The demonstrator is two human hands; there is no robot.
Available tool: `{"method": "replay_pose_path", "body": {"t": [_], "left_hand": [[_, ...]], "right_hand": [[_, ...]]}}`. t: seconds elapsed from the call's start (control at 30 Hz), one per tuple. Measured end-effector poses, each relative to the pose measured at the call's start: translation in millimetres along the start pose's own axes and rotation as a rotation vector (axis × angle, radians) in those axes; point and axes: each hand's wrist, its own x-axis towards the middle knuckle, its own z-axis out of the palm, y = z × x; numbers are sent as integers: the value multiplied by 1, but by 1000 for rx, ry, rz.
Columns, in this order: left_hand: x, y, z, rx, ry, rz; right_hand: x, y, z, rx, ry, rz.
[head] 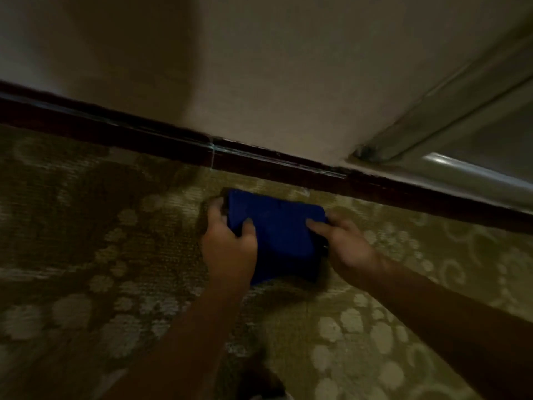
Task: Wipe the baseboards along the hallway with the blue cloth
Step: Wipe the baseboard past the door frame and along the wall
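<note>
A folded blue cloth [277, 235] lies on the patterned carpet [115, 269], a short way in front of the dark wooden baseboard [259, 163]. My left hand [229, 246] grips the cloth's left edge, thumb on top and fingers curled round the side. My right hand [346, 246] holds the right edge, with its thumb lying across the top of the cloth. The cloth is apart from the baseboard. The frame is dim and a little blurred.
A beige wall [259, 67] rises above the baseboard. At the right a pale door frame or moulding [450, 111] meets the wall near the floor. Olive carpet with light floral shapes spreads to the left and towards me.
</note>
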Motion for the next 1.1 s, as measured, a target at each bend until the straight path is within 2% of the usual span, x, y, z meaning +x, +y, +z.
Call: {"method": "replay_pose_path", "body": {"t": [0.17,0.27,0.37,0.47,0.57,0.73,0.83,0.93,1.1], "left_hand": [[-14,34,-11,-209,-80,-165],[-28,59,-10,-272,-206,-236],[-25,81,-7,-258,-399,-326],[-11,95,-3,-293,-485,-436],[7,93,8,-340,-382,-497],[22,68,18,-309,-287,-482],[19,53,18,-301,-231,-495],[15,47,22,-331,-292,-482],[2,71,51,-301,-592,-354]], "right_hand": [[-25,-18,15,-97,231,-2],[-45,-34,14,-3,471,6],[-64,-49,8,78,643,4],[-58,-67,0,50,706,-43],[-24,-77,5,0,665,-77],[20,-60,35,37,815,-102],[26,-52,44,25,796,-112],[24,-50,27,-12,775,-141],[23,-54,-24,164,986,-67]]}}
